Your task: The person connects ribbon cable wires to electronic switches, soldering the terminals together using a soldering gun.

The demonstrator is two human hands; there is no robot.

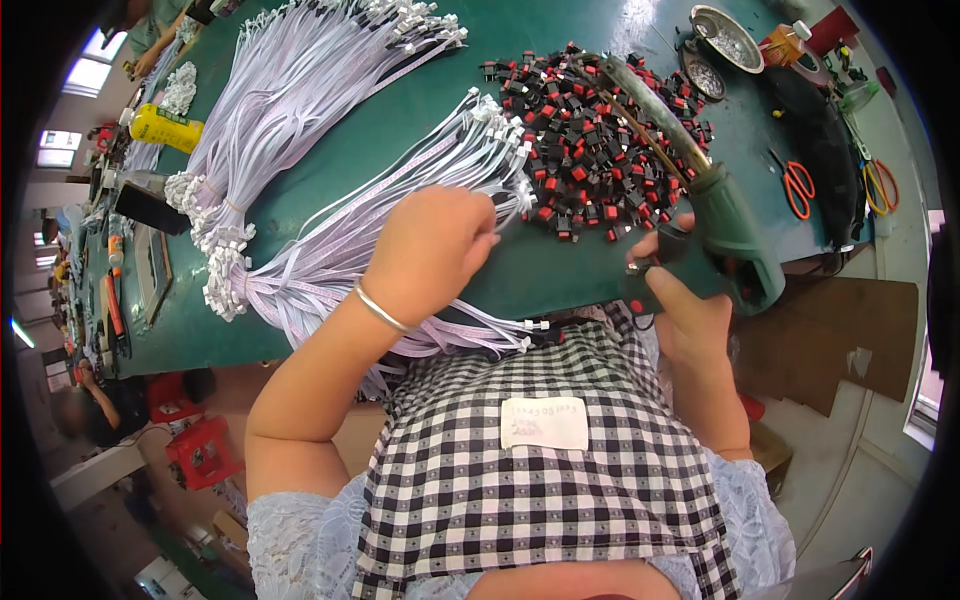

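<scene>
My left hand point(432, 245) is over the white ribbon cables point(345, 225), its fingers curled together beside their white connector ends. What those fingers hold, if anything, is hidden. To the right, my right hand point(690, 305) has thumb and fingers closed round a small black switch point(640, 267). Close by that hand is a green soldering gun point(735, 235), its long metal barrel slanting up and left over a pile of black-and-red switches point(590, 150). I cannot tell whether the hand touches the gun.
A larger bundle of ribbon cables point(290, 90) lies at the back left, near a yellow bottle point(165, 128) and a black box point(150, 205). Orange-handled scissors point(798, 190), a metal dish point(727, 38) and yellow-orange-handled scissors point(881, 187) are on the right. The green tabletop point(190, 335) ends before my checked apron.
</scene>
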